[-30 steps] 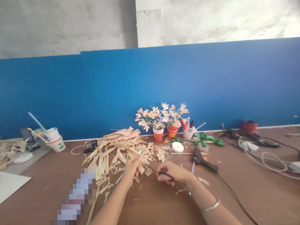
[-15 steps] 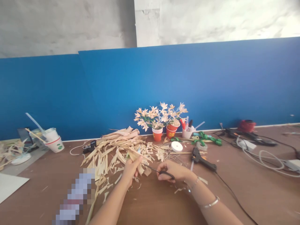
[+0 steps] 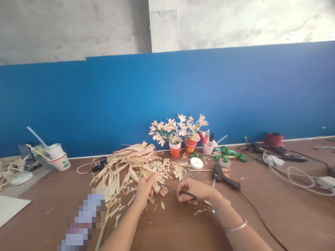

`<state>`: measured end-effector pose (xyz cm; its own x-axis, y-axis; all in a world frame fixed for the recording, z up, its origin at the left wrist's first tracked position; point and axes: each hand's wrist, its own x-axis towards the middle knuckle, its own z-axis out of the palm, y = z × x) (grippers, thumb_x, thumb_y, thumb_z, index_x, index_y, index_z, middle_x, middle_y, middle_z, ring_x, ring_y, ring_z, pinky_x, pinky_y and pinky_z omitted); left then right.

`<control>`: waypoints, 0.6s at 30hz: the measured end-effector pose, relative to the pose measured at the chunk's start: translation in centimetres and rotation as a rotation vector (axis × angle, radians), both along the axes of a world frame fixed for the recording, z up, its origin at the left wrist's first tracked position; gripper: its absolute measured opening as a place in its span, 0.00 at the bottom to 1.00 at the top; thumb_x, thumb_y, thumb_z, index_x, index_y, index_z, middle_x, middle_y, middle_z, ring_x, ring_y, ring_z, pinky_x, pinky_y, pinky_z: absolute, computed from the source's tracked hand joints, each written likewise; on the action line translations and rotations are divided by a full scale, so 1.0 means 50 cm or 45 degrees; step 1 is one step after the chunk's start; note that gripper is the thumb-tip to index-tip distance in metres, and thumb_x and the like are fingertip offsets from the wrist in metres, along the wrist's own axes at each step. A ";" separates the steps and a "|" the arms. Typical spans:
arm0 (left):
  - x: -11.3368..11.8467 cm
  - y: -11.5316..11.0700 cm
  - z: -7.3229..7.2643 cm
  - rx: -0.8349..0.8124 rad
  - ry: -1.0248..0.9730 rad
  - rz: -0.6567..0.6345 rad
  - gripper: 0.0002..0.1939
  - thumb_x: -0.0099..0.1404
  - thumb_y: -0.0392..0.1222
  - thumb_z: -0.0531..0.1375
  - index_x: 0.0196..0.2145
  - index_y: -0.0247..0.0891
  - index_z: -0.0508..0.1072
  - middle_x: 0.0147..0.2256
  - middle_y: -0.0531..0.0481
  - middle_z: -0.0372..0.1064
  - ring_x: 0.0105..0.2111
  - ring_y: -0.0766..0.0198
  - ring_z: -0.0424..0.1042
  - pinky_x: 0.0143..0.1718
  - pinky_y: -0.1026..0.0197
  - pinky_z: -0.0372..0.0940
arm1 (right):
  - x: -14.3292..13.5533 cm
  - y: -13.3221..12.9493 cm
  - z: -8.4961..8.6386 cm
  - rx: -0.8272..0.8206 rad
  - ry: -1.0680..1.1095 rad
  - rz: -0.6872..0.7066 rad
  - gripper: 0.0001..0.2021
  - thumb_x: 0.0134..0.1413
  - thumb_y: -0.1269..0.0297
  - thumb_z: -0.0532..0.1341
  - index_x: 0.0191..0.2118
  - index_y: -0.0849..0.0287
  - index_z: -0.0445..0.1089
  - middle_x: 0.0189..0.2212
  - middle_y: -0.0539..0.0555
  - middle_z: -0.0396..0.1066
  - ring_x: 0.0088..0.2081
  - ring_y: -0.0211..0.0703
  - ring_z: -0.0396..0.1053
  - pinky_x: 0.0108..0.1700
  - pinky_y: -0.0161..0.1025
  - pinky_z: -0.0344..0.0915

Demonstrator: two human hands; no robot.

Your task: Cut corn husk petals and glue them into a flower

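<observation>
My left hand (image 3: 144,191) pinches a pale piece of dried corn husk (image 3: 147,173) between thumb and fingers, over the front of the husk pile. My right hand (image 3: 195,189) is closed around the black handle of a pair of scissors (image 3: 187,194). The blades point left, their tips close by the fingers of my left hand and the husk. A small petal-shaped scrap (image 3: 162,205) lies on the table below the blades. Behind my left hand spreads a heap of dry husk strips (image 3: 125,158), and a finished husk flower (image 3: 178,173) rests near its right side.
Husk flowers stand in red paper cups (image 3: 175,150) by the blue partition (image 3: 167,87). A white tape roll (image 3: 196,163), green ribbon (image 3: 227,153) and a corded glue gun (image 3: 226,179) lie to the right. A white cup (image 3: 60,163) stands left; cables (image 3: 295,177) sprawl far right.
The petal-shaped scrap now lies under the scissors, where bare table showed before. My right hand and the scissors have shifted slightly right; my left hand keeps its grip on the husk.
</observation>
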<state>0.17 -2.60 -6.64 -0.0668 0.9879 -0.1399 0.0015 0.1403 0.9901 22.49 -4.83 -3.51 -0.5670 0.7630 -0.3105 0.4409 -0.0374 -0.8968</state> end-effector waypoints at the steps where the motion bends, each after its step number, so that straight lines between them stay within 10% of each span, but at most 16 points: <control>1: -0.001 0.000 0.001 0.020 -0.019 0.040 0.24 0.47 0.61 0.63 0.15 0.36 0.64 0.08 0.57 0.57 0.07 0.74 0.52 0.09 0.70 0.43 | 0.005 -0.001 0.004 -0.006 -0.031 -0.018 0.11 0.41 0.61 0.64 0.32 0.62 0.71 0.15 0.44 0.65 0.13 0.29 0.58 0.15 0.25 0.53; 11: 0.006 -0.014 0.012 0.105 -0.079 0.092 0.24 0.49 0.59 0.62 0.13 0.36 0.64 0.06 0.59 0.51 0.08 0.76 0.48 0.11 0.70 0.39 | -0.065 -0.028 -0.003 0.120 -0.403 -0.090 0.03 0.37 0.69 0.59 0.18 0.60 0.65 0.12 0.47 0.62 0.13 0.33 0.59 0.15 0.29 0.53; 18: 0.015 -0.015 0.011 0.105 -0.162 -0.004 0.22 0.51 0.57 0.62 0.30 0.31 0.76 0.10 0.54 0.63 0.09 0.74 0.54 0.09 0.71 0.41 | -0.117 -0.044 -0.015 0.705 -0.467 -0.088 0.09 0.37 0.68 0.61 0.15 0.60 0.61 0.14 0.47 0.60 0.19 0.32 0.54 0.22 0.32 0.47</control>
